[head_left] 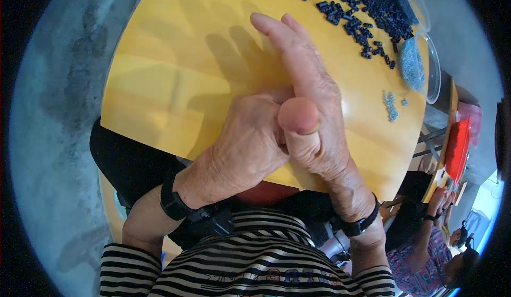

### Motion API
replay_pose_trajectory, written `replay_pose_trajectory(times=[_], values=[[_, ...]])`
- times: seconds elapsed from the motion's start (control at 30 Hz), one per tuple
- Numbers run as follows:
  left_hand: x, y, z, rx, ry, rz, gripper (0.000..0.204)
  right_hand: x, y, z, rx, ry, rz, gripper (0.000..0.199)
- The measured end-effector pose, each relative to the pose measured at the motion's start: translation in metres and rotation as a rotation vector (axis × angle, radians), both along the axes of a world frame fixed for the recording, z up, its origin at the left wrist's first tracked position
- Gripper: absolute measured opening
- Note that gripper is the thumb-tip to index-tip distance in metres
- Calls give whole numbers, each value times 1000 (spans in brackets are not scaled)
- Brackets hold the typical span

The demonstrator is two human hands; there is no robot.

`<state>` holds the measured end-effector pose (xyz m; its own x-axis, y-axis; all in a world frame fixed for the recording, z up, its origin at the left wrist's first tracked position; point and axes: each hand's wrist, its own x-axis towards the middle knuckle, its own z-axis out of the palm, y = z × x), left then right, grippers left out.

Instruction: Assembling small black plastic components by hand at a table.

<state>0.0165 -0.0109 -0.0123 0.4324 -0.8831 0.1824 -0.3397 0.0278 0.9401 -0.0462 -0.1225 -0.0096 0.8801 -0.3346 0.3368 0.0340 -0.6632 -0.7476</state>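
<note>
My left hand point(245, 129) and my right hand point(322, 102) press against each other above the yellow table point(154, 95). The right hand has its fingers stretched out toward the far side, with its thumb pointing up at the camera; nothing shows in its grasp. Against the right palm rests the left hand, and its fingers are hidden behind the right hand and thumb. Black bands circle both wrists. Shadows of the hands fall on the tabletop.
Many small black cylindrical parts point(362, 9) lie heaped at the far right. Beside them stand a clear container of small silvery pieces point(411, 65) and a few loose silvery pieces point(391, 106). Another person point(426, 249) works at the right, near a red tray point(458, 148).
</note>
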Motion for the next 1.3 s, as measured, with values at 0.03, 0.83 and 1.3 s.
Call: replay_pose_trajectory(times=[0.03, 0.83, 1.3], values=[[-1, -1, 0, -11, 2, 2, 18, 0, 0, 1, 22, 15, -15, 115], [-9, -4, -18, -30, -67, 100, 14, -5, 7, 4, 88, 6, 13, 92], [-11, -1, -19, -4, 6, 145, 16, -3, 3, -1, 32, -40, 42, 90]])
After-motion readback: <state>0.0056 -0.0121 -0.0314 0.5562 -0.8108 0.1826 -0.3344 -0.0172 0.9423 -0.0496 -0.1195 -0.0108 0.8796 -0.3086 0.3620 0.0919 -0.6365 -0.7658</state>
